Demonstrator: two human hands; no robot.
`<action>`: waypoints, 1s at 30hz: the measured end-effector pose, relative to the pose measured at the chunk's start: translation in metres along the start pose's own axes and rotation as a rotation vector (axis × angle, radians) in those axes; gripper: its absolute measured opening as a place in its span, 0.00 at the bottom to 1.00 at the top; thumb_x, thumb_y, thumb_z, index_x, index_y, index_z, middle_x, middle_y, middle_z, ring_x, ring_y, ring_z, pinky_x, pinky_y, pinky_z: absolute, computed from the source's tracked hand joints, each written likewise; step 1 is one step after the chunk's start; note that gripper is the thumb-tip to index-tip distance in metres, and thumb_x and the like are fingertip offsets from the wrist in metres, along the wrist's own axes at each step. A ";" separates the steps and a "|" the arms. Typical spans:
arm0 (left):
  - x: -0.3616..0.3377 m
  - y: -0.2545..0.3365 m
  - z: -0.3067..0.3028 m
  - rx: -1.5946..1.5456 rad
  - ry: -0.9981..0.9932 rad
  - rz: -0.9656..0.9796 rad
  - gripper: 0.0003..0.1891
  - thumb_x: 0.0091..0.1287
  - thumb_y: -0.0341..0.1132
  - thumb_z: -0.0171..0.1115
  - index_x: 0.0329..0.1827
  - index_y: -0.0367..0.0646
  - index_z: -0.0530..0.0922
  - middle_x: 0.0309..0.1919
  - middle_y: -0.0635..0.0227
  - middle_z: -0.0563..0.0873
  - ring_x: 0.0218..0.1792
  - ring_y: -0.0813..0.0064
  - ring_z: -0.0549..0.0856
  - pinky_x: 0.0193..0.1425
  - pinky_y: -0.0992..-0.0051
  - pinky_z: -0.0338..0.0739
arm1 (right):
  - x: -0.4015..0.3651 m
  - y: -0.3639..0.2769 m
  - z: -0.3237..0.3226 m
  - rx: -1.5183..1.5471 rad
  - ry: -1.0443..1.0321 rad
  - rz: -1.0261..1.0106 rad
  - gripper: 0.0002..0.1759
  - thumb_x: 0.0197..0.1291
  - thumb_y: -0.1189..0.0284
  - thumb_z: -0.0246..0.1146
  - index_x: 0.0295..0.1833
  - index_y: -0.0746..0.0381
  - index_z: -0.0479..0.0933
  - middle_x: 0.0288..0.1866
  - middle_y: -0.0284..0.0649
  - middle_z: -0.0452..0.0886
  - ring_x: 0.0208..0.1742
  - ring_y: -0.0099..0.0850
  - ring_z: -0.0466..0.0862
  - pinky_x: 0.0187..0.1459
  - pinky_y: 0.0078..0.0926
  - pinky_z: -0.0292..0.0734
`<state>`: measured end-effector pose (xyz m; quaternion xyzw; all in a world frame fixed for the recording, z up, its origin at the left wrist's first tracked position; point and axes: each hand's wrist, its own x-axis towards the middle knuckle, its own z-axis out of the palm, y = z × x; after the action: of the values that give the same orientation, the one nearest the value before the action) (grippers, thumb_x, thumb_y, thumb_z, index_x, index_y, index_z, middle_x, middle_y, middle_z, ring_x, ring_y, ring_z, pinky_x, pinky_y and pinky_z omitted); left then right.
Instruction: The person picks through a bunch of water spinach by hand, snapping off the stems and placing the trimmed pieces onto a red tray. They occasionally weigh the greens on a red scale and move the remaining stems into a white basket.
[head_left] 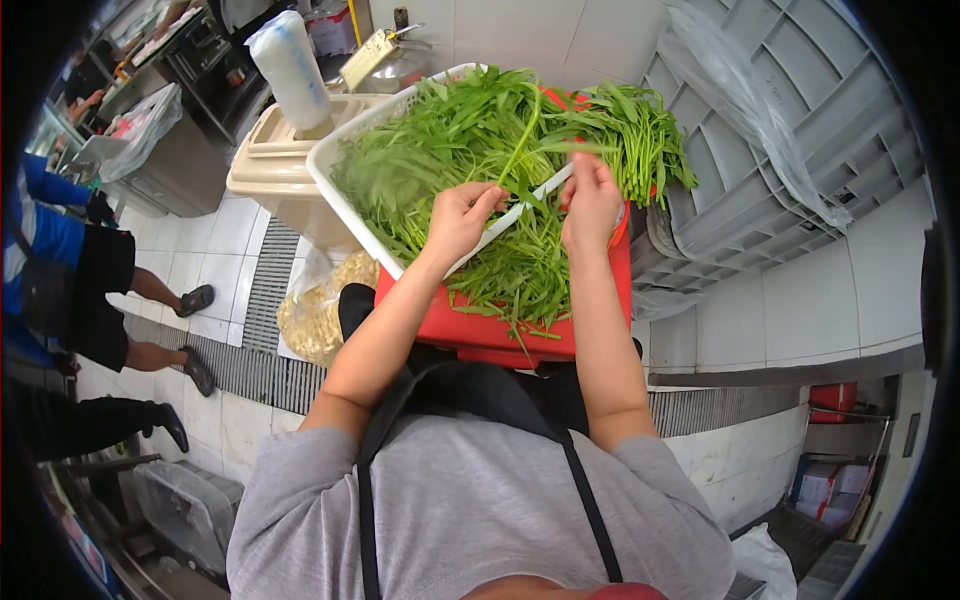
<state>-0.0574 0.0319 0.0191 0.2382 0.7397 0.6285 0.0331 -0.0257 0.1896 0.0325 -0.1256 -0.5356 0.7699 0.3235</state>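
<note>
My left hand point(465, 222) is closed in a pinch on a long green stem point(522, 145), which rises from the fingers and bends over at the top. It is over the near rim of a white plastic basket point(350, 215) heaped with long-leaved greens, like water spinach point(440, 125). To its right, my right hand point(592, 205) has its fingertips pinched together and slightly blurred, with a smeared green piece at them. Loose leaves point(515, 275) lie between my forearms on a red surface point(430, 320). A bunch of stems point(640, 145) sits beyond my right hand.
Left of the basket stands a beige lidded bin point(285, 150) with a roll of plastic bags point(288, 70) on it. A bag of pale pieces point(325, 310) is on the floor. Grey crates point(760, 130) rise at right. People's legs point(150, 290) show at left.
</note>
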 end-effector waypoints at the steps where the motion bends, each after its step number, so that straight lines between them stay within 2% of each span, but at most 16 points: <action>1: 0.000 -0.002 0.000 0.002 -0.002 0.004 0.12 0.62 0.36 0.53 0.35 0.37 0.81 0.24 0.71 0.82 0.27 0.84 0.78 0.35 0.82 0.70 | -0.006 0.000 -0.003 -0.074 -0.071 0.070 0.10 0.54 0.71 0.60 0.38 0.65 0.74 0.23 0.28 0.73 0.22 0.15 0.67 0.22 0.15 0.63; 3: -0.001 -0.007 0.001 -0.024 0.019 0.017 0.11 0.60 0.35 0.54 0.34 0.36 0.80 0.24 0.66 0.83 0.26 0.77 0.80 0.33 0.77 0.72 | -0.023 0.007 0.006 -0.106 -0.034 0.130 0.09 0.54 0.71 0.61 0.35 0.66 0.77 0.22 0.27 0.72 0.24 0.14 0.68 0.24 0.14 0.63; 6: -0.002 -0.011 0.005 -0.073 0.037 0.032 0.11 0.60 0.35 0.54 0.34 0.36 0.80 0.24 0.65 0.83 0.26 0.76 0.80 0.33 0.77 0.72 | -0.034 0.012 0.017 -0.256 -0.241 0.129 0.11 0.53 0.70 0.62 0.38 0.67 0.78 0.23 0.28 0.74 0.24 0.15 0.69 0.25 0.13 0.64; 9: -0.005 -0.006 0.002 0.029 0.056 0.103 0.10 0.60 0.34 0.55 0.34 0.36 0.80 0.23 0.64 0.83 0.26 0.74 0.81 0.33 0.77 0.72 | -0.035 0.020 0.022 -0.226 -0.271 0.063 0.14 0.53 0.69 0.63 0.40 0.67 0.77 0.20 0.25 0.71 0.17 0.11 0.61 0.18 0.11 0.53; 11: -0.006 -0.010 0.002 0.032 0.061 0.123 0.10 0.60 0.34 0.55 0.33 0.36 0.80 0.24 0.62 0.82 0.27 0.74 0.81 0.33 0.77 0.72 | -0.036 0.018 0.022 -0.207 -0.260 0.167 0.11 0.52 0.72 0.63 0.38 0.68 0.78 0.28 0.31 0.76 0.27 0.17 0.73 0.28 0.11 0.66; 13: -0.009 -0.012 0.004 -0.011 0.068 0.093 0.10 0.60 0.33 0.55 0.33 0.35 0.80 0.24 0.63 0.82 0.26 0.74 0.80 0.33 0.78 0.72 | -0.040 0.017 0.022 -0.062 -0.255 0.222 0.10 0.53 0.72 0.62 0.38 0.67 0.77 0.28 0.31 0.76 0.27 0.16 0.73 0.28 0.11 0.66; 15: -0.012 -0.020 0.018 -0.340 0.031 0.032 0.10 0.61 0.33 0.55 0.34 0.34 0.79 0.24 0.66 0.82 0.27 0.77 0.78 0.34 0.79 0.71 | -0.048 0.016 0.029 0.215 -0.185 0.292 0.08 0.54 0.73 0.61 0.38 0.66 0.76 0.27 0.31 0.76 0.24 0.14 0.71 0.25 0.11 0.64; 17: -0.018 -0.008 0.026 -0.875 0.083 -0.212 0.10 0.61 0.34 0.55 0.34 0.34 0.79 0.25 0.68 0.81 0.28 0.79 0.77 0.35 0.80 0.70 | -0.051 0.017 0.028 0.331 -0.207 0.281 0.06 0.55 0.74 0.60 0.38 0.64 0.76 0.29 0.30 0.77 0.22 0.14 0.69 0.23 0.11 0.64; 19: -0.017 -0.006 0.033 -0.989 0.067 -0.219 0.10 0.62 0.35 0.55 0.35 0.35 0.77 0.26 0.69 0.79 0.29 0.81 0.75 0.36 0.82 0.69 | -0.050 0.019 0.020 0.298 -0.204 0.295 0.06 0.55 0.74 0.60 0.38 0.63 0.75 0.32 0.32 0.78 0.23 0.15 0.69 0.24 0.12 0.64; 21: -0.012 -0.004 0.033 -1.286 0.352 -0.426 0.10 0.62 0.35 0.55 0.37 0.36 0.76 0.24 0.71 0.78 0.29 0.81 0.75 0.34 0.83 0.68 | -0.046 0.017 0.015 0.524 -0.154 0.149 0.06 0.56 0.74 0.59 0.39 0.63 0.74 0.34 0.33 0.78 0.23 0.16 0.69 0.24 0.12 0.64; 23: -0.010 -0.015 0.030 -1.279 0.375 -0.428 0.10 0.63 0.35 0.53 0.38 0.35 0.75 0.24 0.71 0.77 0.29 0.82 0.75 0.34 0.83 0.69 | -0.039 0.003 0.002 0.331 -0.114 -0.005 0.06 0.57 0.73 0.57 0.39 0.63 0.73 0.35 0.34 0.78 0.22 0.17 0.71 0.25 0.13 0.65; 25: -0.010 -0.023 0.031 -0.873 0.130 -0.247 0.11 0.65 0.36 0.50 0.37 0.37 0.75 0.24 0.71 0.76 0.29 0.84 0.74 0.35 0.84 0.68 | -0.024 -0.038 -0.014 -0.045 -0.065 -0.251 0.07 0.58 0.71 0.57 0.38 0.64 0.73 0.32 0.34 0.79 0.21 0.17 0.73 0.22 0.13 0.65; 26: -0.013 -0.005 0.033 -0.601 0.103 -0.317 0.11 0.66 0.36 0.48 0.40 0.38 0.76 0.23 0.71 0.74 0.28 0.81 0.72 0.35 0.80 0.70 | -0.013 -0.057 -0.021 -0.173 0.023 -0.348 0.08 0.58 0.70 0.57 0.37 0.64 0.72 0.29 0.34 0.79 0.20 0.16 0.73 0.21 0.12 0.64; 27: -0.011 -0.013 0.046 -0.285 0.138 -0.020 0.11 0.65 0.34 0.48 0.42 0.38 0.76 0.23 0.67 0.73 0.28 0.74 0.74 0.35 0.75 0.71 | -0.002 -0.079 -0.028 -0.370 0.105 -0.438 0.09 0.58 0.71 0.57 0.38 0.66 0.73 0.29 0.35 0.79 0.19 0.15 0.72 0.21 0.12 0.64; 29: -0.009 -0.019 0.062 0.108 0.046 0.303 0.13 0.63 0.32 0.48 0.48 0.39 0.73 0.27 0.66 0.72 0.26 0.73 0.72 0.30 0.75 0.69 | 0.030 -0.108 -0.040 -0.572 0.201 -0.655 0.10 0.58 0.72 0.57 0.38 0.69 0.76 0.27 0.32 0.79 0.21 0.14 0.71 0.23 0.12 0.66; 30: -0.012 -0.019 0.072 0.213 -0.056 0.236 0.15 0.61 0.32 0.50 0.50 0.39 0.72 0.31 0.62 0.73 0.31 0.68 0.74 0.37 0.72 0.69 | 0.046 -0.115 -0.046 -0.620 0.219 -0.731 0.11 0.57 0.70 0.57 0.35 0.68 0.77 0.25 0.39 0.80 0.19 0.24 0.74 0.24 0.17 0.68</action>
<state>-0.0275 0.0909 -0.0164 0.3428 0.7678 0.5393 -0.0456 0.0058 0.2782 0.1259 -0.0998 -0.7115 0.3925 0.5743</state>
